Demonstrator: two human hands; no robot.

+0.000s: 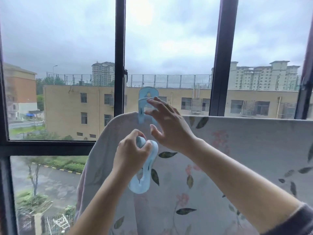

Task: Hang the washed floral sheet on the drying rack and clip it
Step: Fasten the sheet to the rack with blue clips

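Blue clip (147, 94) on the floral sheet (237, 158) (second clip (144, 184) in left hand (131, 154))

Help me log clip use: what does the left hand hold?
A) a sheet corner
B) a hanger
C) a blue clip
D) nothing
C: the left hand grips a blue clip in front of the floral sheet; a second clip sits on the sheet's top edge.

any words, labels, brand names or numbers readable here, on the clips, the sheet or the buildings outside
No readable text anywhere.
upper blue clip on the sheet's top edge: a small printed picture, too blurred for any words.
second blue clip, gripped by the left hand: no marking shows.
floral sheet: leaves and flowers only.
buildings outside: no signs legible.
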